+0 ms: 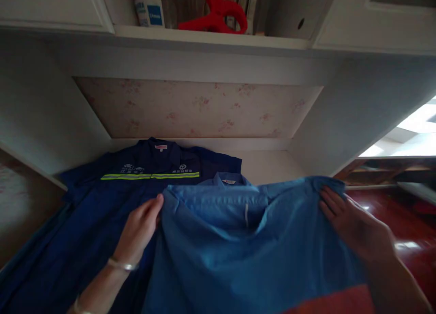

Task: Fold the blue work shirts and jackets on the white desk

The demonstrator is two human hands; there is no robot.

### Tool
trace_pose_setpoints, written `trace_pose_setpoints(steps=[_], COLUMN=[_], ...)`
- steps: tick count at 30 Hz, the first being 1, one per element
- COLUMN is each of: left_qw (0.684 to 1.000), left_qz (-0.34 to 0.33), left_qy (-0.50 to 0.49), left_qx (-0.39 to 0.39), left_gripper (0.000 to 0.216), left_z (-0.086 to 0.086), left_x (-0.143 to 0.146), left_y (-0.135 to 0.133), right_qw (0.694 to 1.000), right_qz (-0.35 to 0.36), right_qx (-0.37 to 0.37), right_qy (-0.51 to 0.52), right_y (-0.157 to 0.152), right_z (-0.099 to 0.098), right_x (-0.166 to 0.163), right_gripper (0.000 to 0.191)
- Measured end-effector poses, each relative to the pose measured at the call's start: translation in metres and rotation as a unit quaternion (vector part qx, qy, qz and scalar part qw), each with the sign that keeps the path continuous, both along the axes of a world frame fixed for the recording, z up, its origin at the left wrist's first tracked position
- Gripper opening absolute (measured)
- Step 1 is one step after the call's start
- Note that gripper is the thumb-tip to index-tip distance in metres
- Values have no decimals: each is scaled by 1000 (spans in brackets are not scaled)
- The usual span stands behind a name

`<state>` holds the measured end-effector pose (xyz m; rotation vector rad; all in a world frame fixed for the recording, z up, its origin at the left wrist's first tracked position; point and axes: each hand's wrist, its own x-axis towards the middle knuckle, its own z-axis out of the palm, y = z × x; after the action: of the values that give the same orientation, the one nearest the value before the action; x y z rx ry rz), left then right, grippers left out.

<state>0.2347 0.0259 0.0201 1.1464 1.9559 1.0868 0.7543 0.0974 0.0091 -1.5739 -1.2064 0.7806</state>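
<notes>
Blue trousers [238, 259] are stretched out between my two hands, held up by the waistband. The gathered waist sags in the middle, and a thin white strip shows inside it; the legs are hidden below the frame. My left hand [141, 223] pinches the left corner of the waist, and my right hand [357, 223] grips the right corner. Behind the trousers, the collar of a lighter blue shirt [226, 179] with a white label peeks out. To the left lies a navy work jacket [102, 214] with a yellow-green reflective stripe, spread flat.
A white surface [272, 162] holds the clothes, with white side panels [344, 119] and a floral back panel [204, 107] around it. Overhead, a shelf [211, 38] carries a red plastic clamp-like item [218, 17] and a labelled jar [153, 10]. Shiny red flooring [391, 209] shows at right.
</notes>
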Motion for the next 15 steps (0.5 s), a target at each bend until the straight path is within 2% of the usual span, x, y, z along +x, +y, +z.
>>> trace_pose_setpoints(steps=[1, 2, 3, 5, 6, 8, 9, 11, 13, 15], left_qw=[999, 995, 991, 986, 985, 968, 946, 881, 836, 819], left_qz=[10, 22, 31, 36, 19, -69, -135, -258, -318, -331], left_qy=[52, 97, 132, 163, 172, 225, 266, 356, 422, 459], left_qx=[7, 8, 8, 7, 22, 87, 127, 176, 149, 92], left_gripper=[51, 49, 47, 40, 39, 37, 36, 36, 39, 45], left_z=[0, -3, -7, -17, -23, -33, -39, -52, -68, -85], left_x=[-1, -3, -2, 5, 13, 34, 45, 63, 72, 75], left_y=[29, 54, 73, 92, 94, 91, 89, 94, 111, 135], right_qw=[994, 990, 991, 997, 994, 956, 928, 875, 844, 833], right_qz=[52, 54, 35, 28, 44, 105, 135, 170, 180, 179], right_qx=[4, -20, -50, -65, -54, -23, -23, -57, -99, -119], right_qy=[93, 128, 117, -1, -90, -272, -347, -450, -496, -510], right_y=[27, 53, 76, 109, 117, 119, 116, 108, 105, 112], right_z=[-1, -4, -11, -32, -45, -71, -83, -102, -114, -120], right_x=[-11, -23, -36, -59, -70, -88, -97, -108, -112, -106], right_gripper=[51, 63, 76, 82, 77, 60, 54, 52, 55, 57])
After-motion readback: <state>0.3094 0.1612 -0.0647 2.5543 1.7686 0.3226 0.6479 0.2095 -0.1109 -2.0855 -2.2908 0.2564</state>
